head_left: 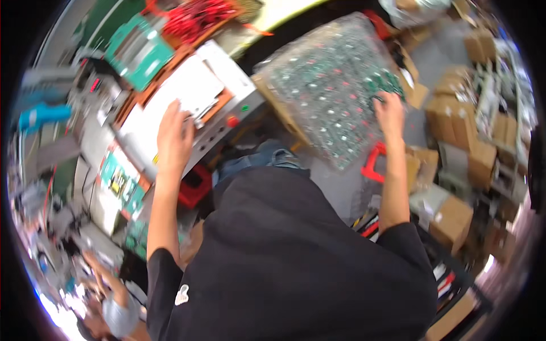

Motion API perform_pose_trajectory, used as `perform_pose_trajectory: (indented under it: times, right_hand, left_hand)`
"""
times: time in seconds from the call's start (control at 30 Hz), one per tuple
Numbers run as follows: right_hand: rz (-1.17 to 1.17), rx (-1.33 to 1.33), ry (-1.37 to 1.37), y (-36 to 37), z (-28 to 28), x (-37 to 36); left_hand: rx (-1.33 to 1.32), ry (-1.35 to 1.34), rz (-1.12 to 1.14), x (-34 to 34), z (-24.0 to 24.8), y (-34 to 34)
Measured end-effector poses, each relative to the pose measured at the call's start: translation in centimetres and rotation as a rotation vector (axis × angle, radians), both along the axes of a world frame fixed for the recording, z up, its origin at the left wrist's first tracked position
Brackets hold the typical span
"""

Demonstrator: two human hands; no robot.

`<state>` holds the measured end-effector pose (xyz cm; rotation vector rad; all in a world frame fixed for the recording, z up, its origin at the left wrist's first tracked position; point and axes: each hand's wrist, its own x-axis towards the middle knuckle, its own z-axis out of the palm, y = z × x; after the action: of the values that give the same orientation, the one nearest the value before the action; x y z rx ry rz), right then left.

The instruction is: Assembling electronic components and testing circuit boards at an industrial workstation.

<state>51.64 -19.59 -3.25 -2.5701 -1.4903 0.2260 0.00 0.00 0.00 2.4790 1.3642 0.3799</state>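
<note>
Clear plastic covers a wide tray (282,113) of small green pieces (330,79). Right hand (390,116) at tray's right side, by green boards (384,83); grip unclear. Left of tray: left hand (175,136), fingers loosely apart, over white machine (213,133).

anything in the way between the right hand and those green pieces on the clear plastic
Nothing visible: the right hand is at the near edge of the green pieces on the clear plastic. Blur hides whether it touches them.
</note>
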Motion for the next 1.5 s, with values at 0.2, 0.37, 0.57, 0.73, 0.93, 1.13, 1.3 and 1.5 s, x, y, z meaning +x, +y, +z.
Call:
perform_pose_trajectory:
  times: [0.2, 0.37, 0.57, 0.73, 0.93, 1.13, 1.3, 1.5]
  right_hand:
    - [0.012, 0.151, 0.052, 1.8, 1.9, 8.5]
    - [0.06, 0.266, -0.056, 4.5, 3.1, 7.8]
    - [0.086, 0.223, 1.118, 14.2, 11.7, -9.1]
    - [0.539, -0.161, 1.393, 26.8, 7.6, -19.6]
    - [0.627, -0.277, 1.221, 30.0, 4.6, -22.6]
    - [0.798, -0.268, 0.983, 31.3, 3.1, -23.3]
    - [0.856, -0.216, 0.828, 29.6, 3.4, -23.8]
    - [1.19, 0.185, 0.399, 28.8, 2.2, -22.5]
  left_hand:
    - [0.074, -0.046, 0.033, 6.5, -1.1, 2.4]
    - [0.085, -0.027, 0.052, 5.5, -1.8, 2.8]
    - [-0.013, -0.596, 0.015, 9.2, 6.8, 0.2]
    - [0.077, -0.63, 0.312, 7.1, 2.6, 2.0]
    - [-0.061, -0.912, 0.379, 6.9, 0.0, 2.1]
    - [-0.034, -0.758, 0.462, 6.3, -2.1, 2.2]
    - [0.089, -0.563, 0.334, 6.0, -2.5, 1.0]
    - [0.203, -0.366, 0.237, 6.6, -2.1, 0.7]
